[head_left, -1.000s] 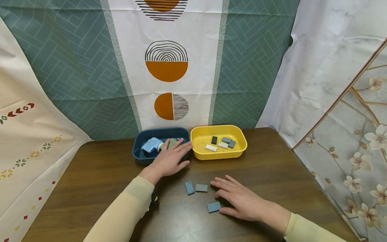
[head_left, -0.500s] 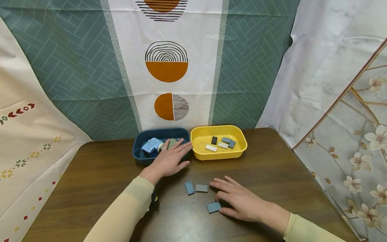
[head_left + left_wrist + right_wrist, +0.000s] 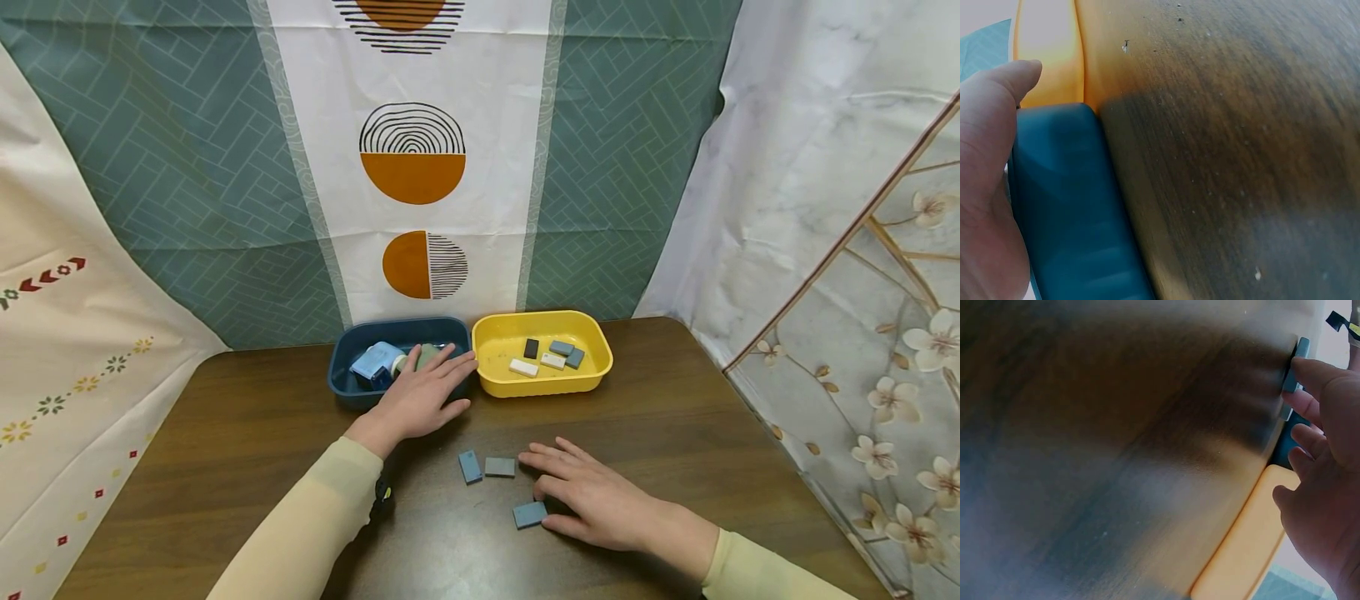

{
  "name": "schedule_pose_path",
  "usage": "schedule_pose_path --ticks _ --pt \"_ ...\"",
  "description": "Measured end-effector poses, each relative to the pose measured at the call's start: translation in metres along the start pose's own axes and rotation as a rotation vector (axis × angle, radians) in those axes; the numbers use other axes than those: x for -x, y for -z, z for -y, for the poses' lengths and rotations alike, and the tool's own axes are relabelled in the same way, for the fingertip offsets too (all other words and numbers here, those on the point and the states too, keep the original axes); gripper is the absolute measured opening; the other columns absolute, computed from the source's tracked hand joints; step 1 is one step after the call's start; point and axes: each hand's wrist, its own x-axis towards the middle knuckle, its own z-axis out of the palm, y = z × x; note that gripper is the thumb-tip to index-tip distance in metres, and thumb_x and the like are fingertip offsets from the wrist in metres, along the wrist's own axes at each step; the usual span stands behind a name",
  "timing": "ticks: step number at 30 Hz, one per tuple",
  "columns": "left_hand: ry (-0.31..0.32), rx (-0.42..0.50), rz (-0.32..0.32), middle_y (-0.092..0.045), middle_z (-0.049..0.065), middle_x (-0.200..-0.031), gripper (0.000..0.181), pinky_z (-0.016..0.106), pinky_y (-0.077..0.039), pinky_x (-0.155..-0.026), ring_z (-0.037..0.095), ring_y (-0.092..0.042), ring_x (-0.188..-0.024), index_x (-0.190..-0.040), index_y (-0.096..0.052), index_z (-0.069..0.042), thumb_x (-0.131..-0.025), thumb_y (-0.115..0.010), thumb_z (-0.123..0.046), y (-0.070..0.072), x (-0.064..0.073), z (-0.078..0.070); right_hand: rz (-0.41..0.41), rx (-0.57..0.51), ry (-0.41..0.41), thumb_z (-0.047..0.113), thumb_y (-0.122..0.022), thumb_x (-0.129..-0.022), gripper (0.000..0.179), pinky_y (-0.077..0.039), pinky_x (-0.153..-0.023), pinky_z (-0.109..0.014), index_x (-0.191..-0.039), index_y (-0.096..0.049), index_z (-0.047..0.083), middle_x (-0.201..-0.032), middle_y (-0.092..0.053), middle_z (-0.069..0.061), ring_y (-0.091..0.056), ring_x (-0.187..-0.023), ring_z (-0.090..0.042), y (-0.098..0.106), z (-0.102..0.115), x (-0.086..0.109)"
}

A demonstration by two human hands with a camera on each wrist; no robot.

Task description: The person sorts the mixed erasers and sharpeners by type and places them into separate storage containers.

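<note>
My left hand (image 3: 422, 398) lies with fingers spread across the dark blue bin (image 3: 341, 385), fingertips reaching the yellow bin's near corner. In the left wrist view the thumb (image 3: 1022, 78) sticks out over the blue bin's rim. Thumb and index finger of my right hand (image 3: 592, 496) pinch the right end of a small blue-grey rectangular block (image 3: 528, 515) on the table; its other fingers spread forward. In the right wrist view the block (image 3: 1300, 350) stands out at the thumb tip. A blue block (image 3: 470, 467) and a grey block (image 3: 499, 467) lie just beyond.
Several small white, black and blue-grey blocks lie in the yellow bin (image 3: 487, 387). The blue bin holds a light blue packet (image 3: 378, 358) and a green item (image 3: 429, 353) partly under my fingers. Patterned cloths hang behind the brown table (image 3: 247, 433) and at both sides.
My right index finger has come down slightly toward the blue-grey block. My left hand, the bins and the loose blocks stay in place.
</note>
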Motion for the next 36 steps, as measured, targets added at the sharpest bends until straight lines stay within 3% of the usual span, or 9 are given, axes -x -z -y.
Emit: schedule_pose_path --ticks 19,36 --pt "0.015 0.002 0.016 -0.03 -0.007 -0.18 0.069 0.07 -0.004 -0.132 0.025 -0.018 -0.169 -0.174 -0.04 -0.022 -0.113 -0.061 -0.048 0.001 -0.001 0.0 -0.031 -0.03 -0.038 0.038 -0.076 -0.108 0.017 -0.024 -0.132 -0.061 -0.119 -0.071 0.026 -0.171 -0.048 -0.003 -0.034 -0.164 -0.024 0.005 -0.001 0.0" --pt "-0.009 0.018 0.001 -0.031 -0.005 -0.18 0.071 0.073 -0.007 -0.131 0.027 -0.018 -0.169 -0.173 -0.04 -0.02 -0.113 -0.062 -0.049 -0.002 0.0 0.002 -0.086 -0.019 -0.05 0.031 -0.081 -0.104 0.018 -0.023 -0.132 -0.062 -0.116 -0.071 0.023 -0.17 -0.049 -0.006 -0.034 -0.164 -0.025 0.017 -0.003 -0.002"
